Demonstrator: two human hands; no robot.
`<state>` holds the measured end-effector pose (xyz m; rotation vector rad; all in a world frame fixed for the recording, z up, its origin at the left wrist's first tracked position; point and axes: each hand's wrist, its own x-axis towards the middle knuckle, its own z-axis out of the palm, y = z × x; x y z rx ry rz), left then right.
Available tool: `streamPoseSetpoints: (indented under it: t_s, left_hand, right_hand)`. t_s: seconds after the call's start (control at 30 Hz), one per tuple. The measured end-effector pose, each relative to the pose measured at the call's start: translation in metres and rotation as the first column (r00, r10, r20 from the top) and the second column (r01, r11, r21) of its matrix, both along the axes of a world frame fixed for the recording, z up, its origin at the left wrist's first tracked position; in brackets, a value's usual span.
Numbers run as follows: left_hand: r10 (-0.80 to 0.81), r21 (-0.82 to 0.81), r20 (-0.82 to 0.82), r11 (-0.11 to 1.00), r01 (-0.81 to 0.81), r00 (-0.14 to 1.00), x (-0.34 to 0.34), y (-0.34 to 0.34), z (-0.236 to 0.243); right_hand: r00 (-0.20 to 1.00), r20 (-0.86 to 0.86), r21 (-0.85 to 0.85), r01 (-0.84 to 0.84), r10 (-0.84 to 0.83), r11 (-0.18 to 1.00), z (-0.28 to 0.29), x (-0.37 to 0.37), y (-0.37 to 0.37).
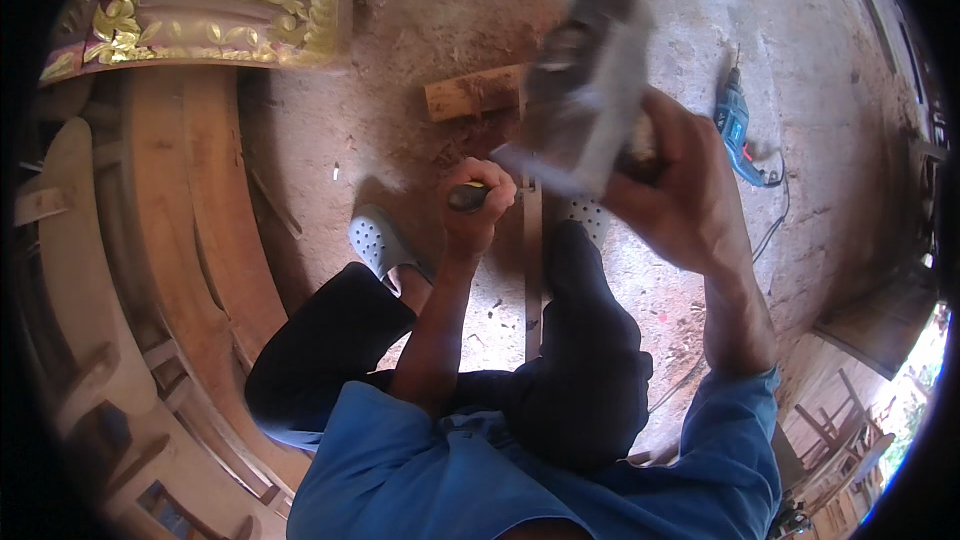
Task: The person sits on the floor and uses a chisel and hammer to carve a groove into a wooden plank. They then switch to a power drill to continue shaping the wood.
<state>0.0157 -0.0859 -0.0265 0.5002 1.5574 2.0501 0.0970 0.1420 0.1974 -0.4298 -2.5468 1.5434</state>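
My left hand (476, 208) is closed around the handle of a hand tool (467, 197), dark with a yellow band and seen end-on; its working end is hidden. Raised to the right of it, my right hand (690, 180) grips a bulky dark-and-grey tool (590, 80). Motion smears this tool, so I cannot make out its kind. Beneath and between my hands runs a narrow wooden strip (532, 280), passing between my legs. A short wooden block (470, 94) lies on the floor just beyond, partly covered by the blurred tool.
A blue power drill (733, 125) with a cord lies on the floor at right. Long brown boards (200, 190) and pale shaped wooden pieces (90, 260) line the left side. A gold-painted carved panel (230, 0) stands at far left. Wooden frames (835, 430) sit at lower right.
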Motion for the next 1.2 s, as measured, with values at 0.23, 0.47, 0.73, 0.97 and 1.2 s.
streamPoseSetpoints:
  t_s: [0.23,0.47,0.73,0.97,1.2]
  left_hand:
    - [0.009,-0.159,-0.106,0.987,-0.025,0.994,0.008,-0.003,-0.026]
    - [-0.039,-0.259,-0.241,0.966,-0.025,0.97,0.015,0.005,-0.043]
    - [-0.093,-0.287,-0.323,0.958,-0.004,0.942,0.026,0.018,-0.045]
    - [-0.144,-0.322,-0.444,0.947,-0.008,0.884,0.025,0.009,-0.051]
    - [-0.074,-0.159,-0.177,0.986,0.045,0.981,0.027,0.022,-0.061]
  right_hand:
    - [0.789,0.419,0.308,-0.588,0.448,0.747,-0.017,-0.055,-0.034]
    - [0.853,-0.267,0.428,-0.312,0.448,0.848,0.009,-0.039,-0.024]
    - [0.77,0.538,0.426,-0.599,0.342,0.678,-0.017,-0.036,-0.024]
    - [0.936,0.156,0.347,-0.351,0.315,0.87,-0.004,0.0,-0.023]
    - [0.885,0.379,0.313,-0.398,0.27,0.862,-0.012,-0.005,-0.028]
